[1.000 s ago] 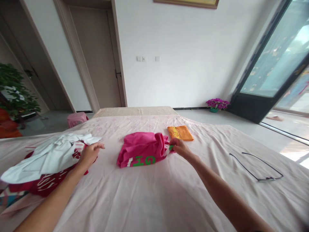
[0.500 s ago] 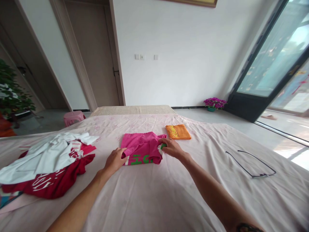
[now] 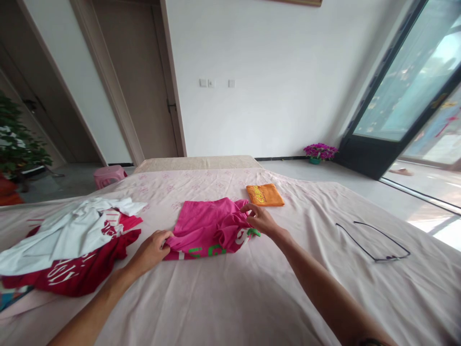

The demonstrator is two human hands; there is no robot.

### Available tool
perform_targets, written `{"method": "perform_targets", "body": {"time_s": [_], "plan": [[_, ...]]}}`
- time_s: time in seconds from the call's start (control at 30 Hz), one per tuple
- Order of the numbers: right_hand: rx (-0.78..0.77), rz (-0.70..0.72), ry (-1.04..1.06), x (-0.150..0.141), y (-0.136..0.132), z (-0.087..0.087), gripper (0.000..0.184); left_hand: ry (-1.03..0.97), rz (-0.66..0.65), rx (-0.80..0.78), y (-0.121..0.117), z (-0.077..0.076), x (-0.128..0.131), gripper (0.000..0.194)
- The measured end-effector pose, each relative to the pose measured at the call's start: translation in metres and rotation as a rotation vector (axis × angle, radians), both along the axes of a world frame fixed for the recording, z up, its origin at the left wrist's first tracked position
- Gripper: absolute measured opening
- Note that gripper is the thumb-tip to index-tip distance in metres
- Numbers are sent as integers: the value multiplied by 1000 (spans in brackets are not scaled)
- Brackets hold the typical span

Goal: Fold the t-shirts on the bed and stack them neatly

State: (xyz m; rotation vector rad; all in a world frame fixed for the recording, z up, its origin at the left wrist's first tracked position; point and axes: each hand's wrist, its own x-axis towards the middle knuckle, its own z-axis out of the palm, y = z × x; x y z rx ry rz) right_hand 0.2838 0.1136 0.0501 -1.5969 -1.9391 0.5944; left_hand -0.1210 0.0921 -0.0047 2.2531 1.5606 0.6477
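A pink T-shirt (image 3: 207,223) with green and white print lies partly folded and bunched on the sheet in front of me. My left hand (image 3: 155,246) pinches its near left corner between thumb and fingers. At its right side my right hand (image 3: 260,218) is closed on the gathered fabric, close to the white and green print. Just beyond that hand sits a folded orange garment (image 3: 268,195) with yellow lettering, flat on the sheet and touched by neither hand.
On the left is a loose heap with a white garment (image 3: 77,230) over a dark red one (image 3: 86,274). Eyeglasses (image 3: 387,259) rest on the wrinkled sheet (image 3: 306,288) at right. Past the bed stand a pink stool (image 3: 110,175) and a purple flowerpot (image 3: 319,153).
My left hand has moved left and nearer, drawing the T-shirt's left corner out with it. The shirt is spread wider, and its right part is more bunched under my right hand.
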Motion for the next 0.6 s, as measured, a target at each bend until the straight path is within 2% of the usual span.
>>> {"method": "perform_targets", "body": {"time_s": [0.1, 0.17, 0.23, 0.3, 0.37, 0.43, 0.5, 0.6], "plan": [[98, 108, -176, -12, 4, -9, 55, -29, -38, -117, -9, 5, 9, 41], [76, 161, -304, -20, 7, -16, 69, -56, -78, -181, -13, 8, 15, 46], [27, 182, -406, -28, 8, -20, 77, -80, -88, -221, -15, 9, 19, 41], [0, 189, -458, -33, 7, -19, 70, -110, -57, -234, -15, 9, 20, 37], [-2, 174, -471, -33, 3, -15, 47, -161, -11, -225, -15, 8, 14, 40], [22, 112, -430, -25, -1, -8, 22, -234, 30, -218, -15, 7, 4, 45], [35, 44, -288, -9, -6, -3, 8, -304, 60, -202, -17, 6, -10, 46], [-79, 56, 173, 23, -14, 0, 12, -367, 97, -208, -20, 5, -29, 45]]}}
